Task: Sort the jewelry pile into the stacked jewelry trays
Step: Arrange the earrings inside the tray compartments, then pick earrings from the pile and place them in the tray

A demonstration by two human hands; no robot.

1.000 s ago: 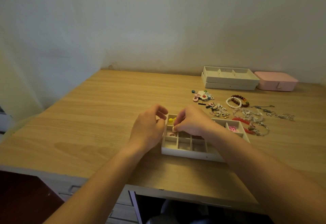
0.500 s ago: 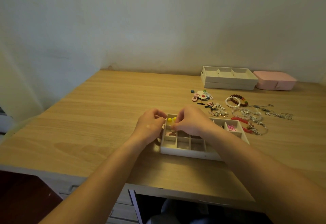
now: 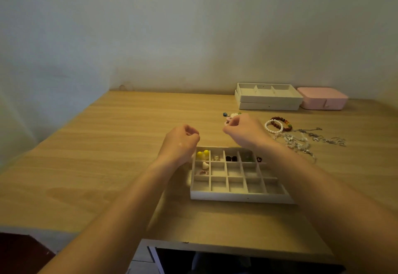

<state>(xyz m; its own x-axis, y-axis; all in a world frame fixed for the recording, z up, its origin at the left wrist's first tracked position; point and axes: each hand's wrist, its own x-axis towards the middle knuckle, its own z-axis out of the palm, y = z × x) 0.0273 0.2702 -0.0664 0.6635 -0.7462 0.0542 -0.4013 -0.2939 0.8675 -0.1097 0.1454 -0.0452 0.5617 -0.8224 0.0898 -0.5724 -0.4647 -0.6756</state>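
1. Hovering at the far-left edge of the pile, the right hand has its fingertips drawn together on a pink piece. I cannot tell whether the piece is clear of the table.
2. Left hand is curled above the far-left corner of the near tray. Nothing shows in it, but I cannot tell if it is empty.
3. The pile lies right of and beyond that tray: two bracelets and thin chains. The stacked trays sit at the far edge.
4. The pink piece is probably light, stiff and smooth. Pinch it across its rim and carry it low, since it could slip and bounce.
5. The chains look limp and likely to tangle, so lift each by one end. The bracelets can be hooked through the loop.
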